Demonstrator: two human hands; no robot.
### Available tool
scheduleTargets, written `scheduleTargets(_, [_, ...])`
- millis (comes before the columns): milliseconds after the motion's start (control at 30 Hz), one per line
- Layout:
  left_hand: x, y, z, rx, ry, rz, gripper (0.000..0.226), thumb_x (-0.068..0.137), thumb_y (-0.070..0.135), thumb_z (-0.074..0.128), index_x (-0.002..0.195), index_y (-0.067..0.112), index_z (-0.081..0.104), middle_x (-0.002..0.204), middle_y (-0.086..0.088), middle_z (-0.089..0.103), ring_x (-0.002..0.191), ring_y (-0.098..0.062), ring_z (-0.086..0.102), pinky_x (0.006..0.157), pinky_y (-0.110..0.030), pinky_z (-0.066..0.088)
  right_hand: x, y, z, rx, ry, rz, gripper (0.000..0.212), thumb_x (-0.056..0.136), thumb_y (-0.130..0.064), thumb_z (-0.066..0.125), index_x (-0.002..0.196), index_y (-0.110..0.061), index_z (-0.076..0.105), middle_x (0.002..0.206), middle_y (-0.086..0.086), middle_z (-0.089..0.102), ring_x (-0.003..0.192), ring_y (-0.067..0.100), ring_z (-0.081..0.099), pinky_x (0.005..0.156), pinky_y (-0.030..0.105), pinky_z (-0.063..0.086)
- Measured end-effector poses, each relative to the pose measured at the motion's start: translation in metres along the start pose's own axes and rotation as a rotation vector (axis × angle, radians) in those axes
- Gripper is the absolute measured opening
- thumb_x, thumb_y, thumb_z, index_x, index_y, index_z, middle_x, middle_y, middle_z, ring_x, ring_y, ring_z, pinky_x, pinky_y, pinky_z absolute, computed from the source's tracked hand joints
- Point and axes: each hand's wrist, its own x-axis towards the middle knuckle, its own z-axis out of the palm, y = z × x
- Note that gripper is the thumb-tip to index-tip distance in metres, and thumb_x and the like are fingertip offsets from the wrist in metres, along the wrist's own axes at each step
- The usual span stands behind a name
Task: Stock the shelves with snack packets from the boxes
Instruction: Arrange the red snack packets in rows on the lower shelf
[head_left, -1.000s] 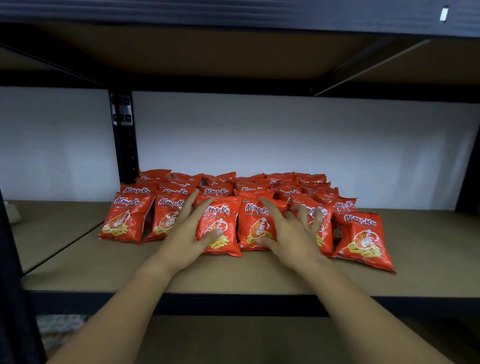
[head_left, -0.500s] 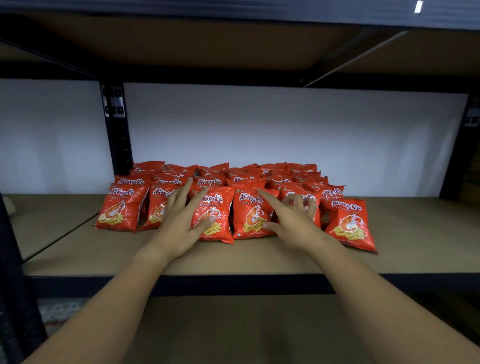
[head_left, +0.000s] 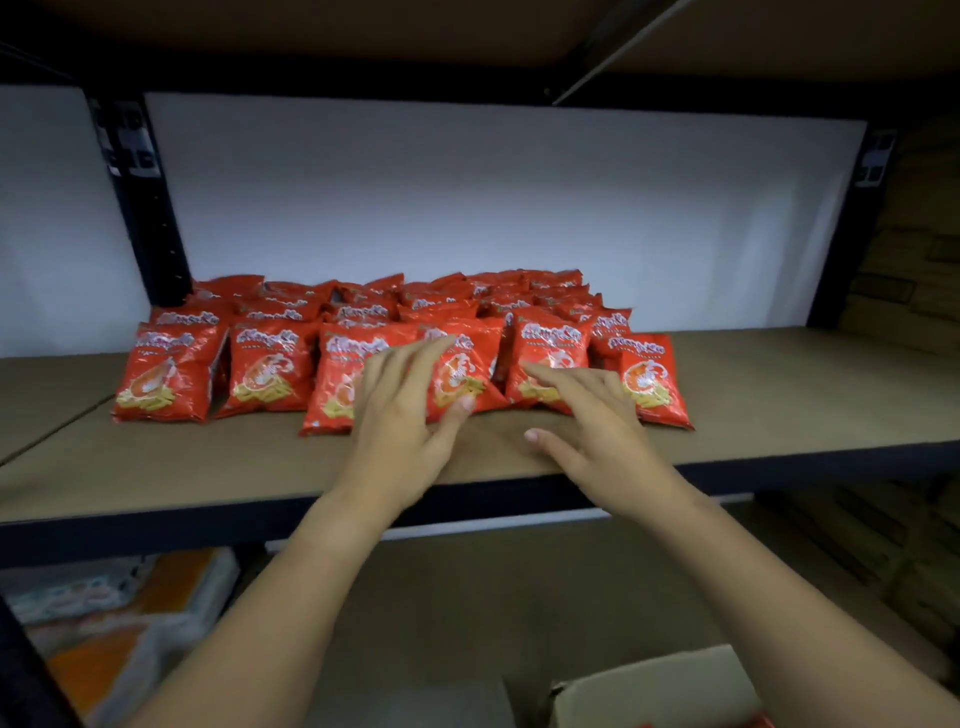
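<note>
Several red snack packets lie in overlapping rows on the brown shelf board, back to the white wall. My left hand reaches over the front row with straight, spread fingers, its thumb against the lower edge of a front packet. To its right, my right hand hovers with fingers spread at the base of another front packet; contact is unclear. Neither hand holds anything. A cardboard box shows at the bottom edge, something red inside it.
A black upright post stands at the back left and another at the back right. The upper shelf hangs low overhead. A lower shelf board lies beneath. Orange and white goods sit at lower left.
Both hands have drawn back toward the shelf's front edge, off the packets they pressed on. The view has dropped, bringing the cardboard box into sight.
</note>
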Motion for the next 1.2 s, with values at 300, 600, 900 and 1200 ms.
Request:
scheduleTargets(300, [-0.082, 0.103, 0.092, -0.463, -0.235, 0.078, 0.028, 0.094, 0.014, 0.067, 0.121, 0.016, 0.063, 0.102, 0.007, 0.063, 0.1, -0.011, 0.058, 0.089, -0.021, 0.044, -0.145, 0.044, -0.033, 0.07, 0.014, 0.149, 0.045, 0.086, -0.02, 0.075, 0.129, -0.021, 0.061, 0.103, -0.009, 0.06, 0.098, 0.007, 0.056, 0.085, 0.014, 0.04])
scheduleTargets(600, [-0.231, 0.089, 0.188, -0.121, -0.899, -0.205, 0.059, 0.087, 0.045, 0.068, 0.141, 0.029, 0.048, 0.15, 0.003, 0.039, 0.139, -0.024, 0.03, 0.114, -0.041, 0.028, -0.299, 0.084, 0.021, 0.055, -0.731, 0.7, 0.058, 0.08, -0.037, 0.08, 0.132, -0.022, 0.058, 0.121, -0.001, 0.064, 0.107, 0.007, 0.057, 0.09, 0.022, 0.045])
scheduleTargets(900, [-0.267, 0.1, 0.195, 0.034, -0.855, -0.164, 0.066, 0.086, 0.045, 0.068, 0.145, 0.027, 0.045, 0.165, -0.006, 0.009, 0.15, -0.03, 0.005, 0.125, -0.048, 0.003, -0.344, 0.091, 0.072, -0.007, -1.485, 0.467, 0.092, 0.08, 0.008, 0.061, 0.149, -0.045, 0.031, 0.163, -0.003, 0.017, 0.148, 0.028, 0.014, 0.11, 0.051, 0.039])
scheduleTargets(1200, [-0.268, 0.099, 0.195, 0.053, -0.879, -0.185, 0.066, 0.085, 0.039, 0.068, 0.146, 0.026, 0.045, 0.164, -0.003, 0.008, 0.149, -0.03, 0.006, 0.125, -0.046, 0.004, -0.371, 0.112, 0.109, -0.238, -1.242, 0.144, 0.037, 0.078, -0.017, 0.079, 0.114, -0.019, 0.07, 0.135, 0.006, 0.056, 0.126, 0.028, 0.051, 0.098, 0.042, 0.049])
